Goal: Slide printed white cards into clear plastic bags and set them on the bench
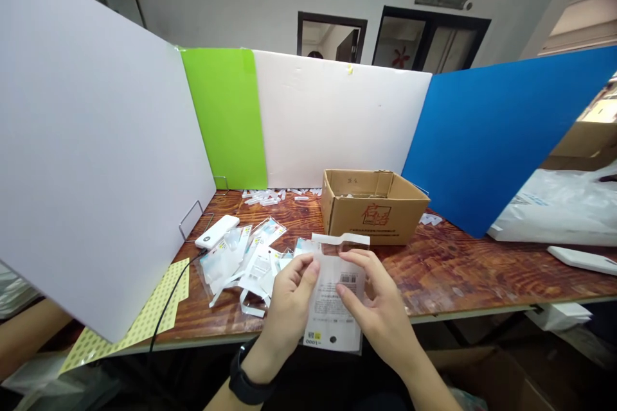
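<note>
A clear plastic packet (332,318) with a printed white card inside hangs between my hands, just over the table's front edge. Its printing appears upside down, and a white strip runs along its top. My left hand (292,298), with a black band on the wrist, pinches the packet's left edge between thumb and fingers. On the other side, my right hand (376,295) has its thumb on the packet's face and its fingers near the top right edge. Left of my hands lies a loose pile of similar packets (258,266), some with white strips.
An open cardboard box (373,215) stands beyond my hands. Small white pieces (265,196) are scattered behind the pile. A white device (216,231) with a black cable, yellow sticker sheets (166,302) and upright white, green and blue boards (491,141) surround the wooden table (457,270).
</note>
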Demonstrator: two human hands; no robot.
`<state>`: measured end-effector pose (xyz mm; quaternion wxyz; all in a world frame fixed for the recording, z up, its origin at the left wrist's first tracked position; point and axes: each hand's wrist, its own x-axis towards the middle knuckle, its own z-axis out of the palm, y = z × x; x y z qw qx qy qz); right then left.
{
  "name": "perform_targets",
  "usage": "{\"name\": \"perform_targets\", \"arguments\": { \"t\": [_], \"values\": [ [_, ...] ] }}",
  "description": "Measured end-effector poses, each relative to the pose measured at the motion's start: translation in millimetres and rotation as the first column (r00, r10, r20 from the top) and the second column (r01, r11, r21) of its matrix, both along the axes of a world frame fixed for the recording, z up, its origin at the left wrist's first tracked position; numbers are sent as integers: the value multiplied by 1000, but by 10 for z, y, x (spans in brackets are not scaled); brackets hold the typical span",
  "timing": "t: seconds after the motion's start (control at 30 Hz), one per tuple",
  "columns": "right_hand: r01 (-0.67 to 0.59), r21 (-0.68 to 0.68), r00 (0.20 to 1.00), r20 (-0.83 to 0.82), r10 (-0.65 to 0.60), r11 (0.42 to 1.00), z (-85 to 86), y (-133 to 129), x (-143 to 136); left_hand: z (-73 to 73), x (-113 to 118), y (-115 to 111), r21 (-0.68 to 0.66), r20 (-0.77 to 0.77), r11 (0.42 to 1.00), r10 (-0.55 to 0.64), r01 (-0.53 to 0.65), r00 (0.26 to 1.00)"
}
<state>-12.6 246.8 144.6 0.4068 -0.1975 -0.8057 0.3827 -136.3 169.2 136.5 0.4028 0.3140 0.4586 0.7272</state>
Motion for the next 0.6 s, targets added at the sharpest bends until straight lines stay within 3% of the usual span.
{"name": "perform_targets", "arguments": {
  "t": [0.2,0.47,0.53,0.6],
  "values": [
    [-36,-18,999,21,37,999,-100,-52,-25,-87,-50,-29,-34,-87,976,212,-215,973],
    [-121,-170,993,-23,118,978,-226,-143,-72,-170,-57,-98,-20,-98,972,230,-233,968],
    [-100,-113,994,35,104,989,-261,-162,-72,-201,-80,-113,-33,-121,971,233,-239,965],
    [11,94,997,72,-18,996,-287,-181,-80,-223,-105,-132,-68,-157,968,228,-241,961]
  ]
}}
